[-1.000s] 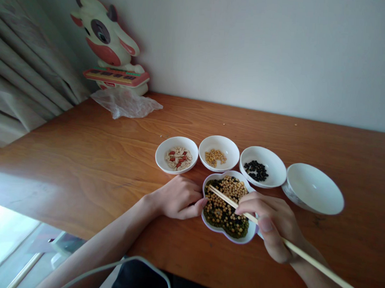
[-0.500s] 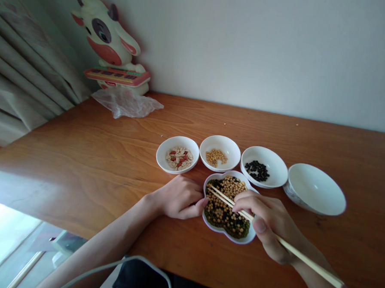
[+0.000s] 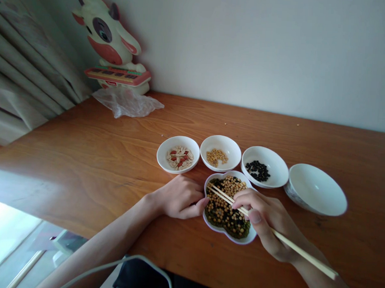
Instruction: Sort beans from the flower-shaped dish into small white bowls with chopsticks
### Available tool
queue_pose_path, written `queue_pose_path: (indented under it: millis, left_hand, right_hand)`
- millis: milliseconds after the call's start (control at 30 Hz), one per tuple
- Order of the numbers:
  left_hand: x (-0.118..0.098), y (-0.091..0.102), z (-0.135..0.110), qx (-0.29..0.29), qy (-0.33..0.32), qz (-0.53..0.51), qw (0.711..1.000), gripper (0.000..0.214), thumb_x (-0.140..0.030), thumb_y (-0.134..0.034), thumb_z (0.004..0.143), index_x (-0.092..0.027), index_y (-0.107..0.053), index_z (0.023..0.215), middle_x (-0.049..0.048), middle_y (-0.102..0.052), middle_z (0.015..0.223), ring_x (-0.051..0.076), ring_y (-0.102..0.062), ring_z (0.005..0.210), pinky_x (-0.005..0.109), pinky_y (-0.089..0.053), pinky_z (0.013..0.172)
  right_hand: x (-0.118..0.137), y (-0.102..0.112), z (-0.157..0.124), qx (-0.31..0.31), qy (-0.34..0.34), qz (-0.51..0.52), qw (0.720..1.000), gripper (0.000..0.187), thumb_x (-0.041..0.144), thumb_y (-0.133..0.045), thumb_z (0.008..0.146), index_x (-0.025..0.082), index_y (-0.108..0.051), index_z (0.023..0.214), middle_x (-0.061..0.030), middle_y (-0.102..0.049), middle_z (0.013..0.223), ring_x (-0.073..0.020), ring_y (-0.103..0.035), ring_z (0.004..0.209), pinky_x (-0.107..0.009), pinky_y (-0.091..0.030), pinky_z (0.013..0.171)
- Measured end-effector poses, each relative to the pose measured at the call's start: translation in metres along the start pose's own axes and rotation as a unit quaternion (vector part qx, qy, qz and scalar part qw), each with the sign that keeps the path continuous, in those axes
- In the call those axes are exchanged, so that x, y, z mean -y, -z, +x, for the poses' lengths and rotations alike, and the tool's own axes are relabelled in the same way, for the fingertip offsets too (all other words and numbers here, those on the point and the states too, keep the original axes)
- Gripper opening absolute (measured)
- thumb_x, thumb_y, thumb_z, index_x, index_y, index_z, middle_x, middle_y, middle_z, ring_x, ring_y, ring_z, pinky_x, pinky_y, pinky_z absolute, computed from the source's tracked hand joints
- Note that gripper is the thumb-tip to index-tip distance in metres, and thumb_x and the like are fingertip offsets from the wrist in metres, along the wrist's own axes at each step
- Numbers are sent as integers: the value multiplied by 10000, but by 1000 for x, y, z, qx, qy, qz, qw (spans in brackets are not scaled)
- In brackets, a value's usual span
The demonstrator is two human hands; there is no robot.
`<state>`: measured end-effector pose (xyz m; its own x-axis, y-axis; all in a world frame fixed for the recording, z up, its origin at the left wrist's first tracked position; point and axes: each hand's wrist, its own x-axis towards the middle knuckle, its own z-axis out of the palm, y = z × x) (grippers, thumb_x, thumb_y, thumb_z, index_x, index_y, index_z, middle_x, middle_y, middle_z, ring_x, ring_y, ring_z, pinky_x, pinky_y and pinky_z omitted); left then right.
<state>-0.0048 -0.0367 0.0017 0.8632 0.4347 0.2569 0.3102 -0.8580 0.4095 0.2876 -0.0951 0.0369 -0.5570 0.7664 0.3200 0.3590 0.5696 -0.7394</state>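
A white scalloped dish (image 3: 251,238) holds mixed yellow soybeans, black beans and small green beans. My right hand (image 3: 269,223) is closed around a pair of wooden chopsticks (image 3: 306,255), whose tips reach into the beans at the dish's upper left. Against the dish's left rim lies my left hand (image 3: 181,198), fingers curled and thumb at the edge; its fingertips are partly hidden. Behind the dish stand a bowl of peanuts (image 3: 179,158), a bowl of soybeans (image 3: 216,157) and a bowl of black beans (image 3: 257,170). Whether the chopstick tips pinch a bean is too small to tell.
An empty, larger white bowl (image 3: 317,189) stands at the right end of the row. On the wooden table's (image 3: 114,157) far left are a cow-shaped toy keyboard (image 3: 118,73) and a crumpled clear plastic bag (image 3: 126,104). A pale cable (image 3: 135,258) crosses my lap.
My right hand has shifted the chopsticks slightly: their rear ends are a little higher and further left, and the tips sit nearer the upper-left rim. My left hand stays put.
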Motion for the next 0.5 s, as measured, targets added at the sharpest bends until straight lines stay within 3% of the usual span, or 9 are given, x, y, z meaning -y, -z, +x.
queue_pose_path:
  millis: [300,500]
  left_hand:
    - [0,0,-1,1,1,1,1000,544,-360,-356,1154,-194,-581,687,76,-673,677,175,-591,598,343,-389,587]
    - [1,-1,-1,5,2,1,1000,542,-356,-365,1151,-191,-589,685,70,-672,673,173,-579,589,358,-371,582]
  right_hand:
    - [0,0,-2,9,-21,-12,1000,363,501,-392,1142,252,-656,1144,-42,-756,1072,-189,-719,924,-321,-537,793]
    - [-2,-1,-4,8,-21,-4,1000,241,360,-431,1139,264,-651,1142,-32,-740,1055,-191,-711,936,-329,-536,813]
